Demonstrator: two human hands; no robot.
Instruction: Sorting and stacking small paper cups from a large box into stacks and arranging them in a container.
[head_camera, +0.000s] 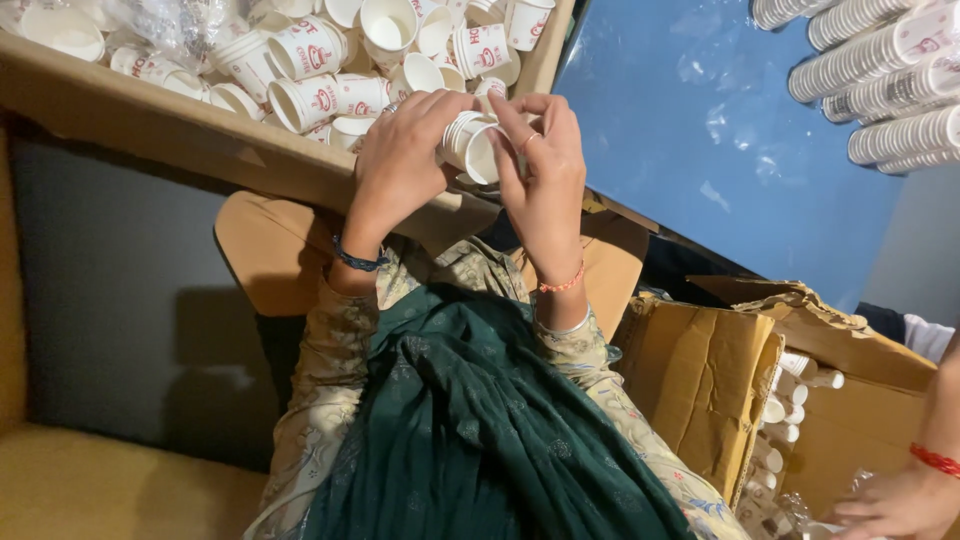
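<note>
1. head view shows us the big cardboard box (150, 115) across the top left, filled with loose white paper cups (320, 70) lying every way; none of these is nested yet, so we judge most of the stacking is left to do.
2. next in size is the blue sheet (720, 150) at the top right, with long finished rows of nested cups (880, 70) lying on it: that part looks done.
3. a second cardboard box (720, 370) at the lower right holds more stacked cups, and another person's hand (895, 505) with a red wrist thread reaches in beside it.
4. our left hand (400, 150) curls over the box edge, fingers closed around one end of a short stack of cups (468, 145).
5. our right hand (545, 165) pinches the open rim of that same stack between thumb and forefinger, the other fingers loosely bent.
6. the stack itself sits between both hands, just above the box edge, only a few cups long, well short of the finished rows.
</note>
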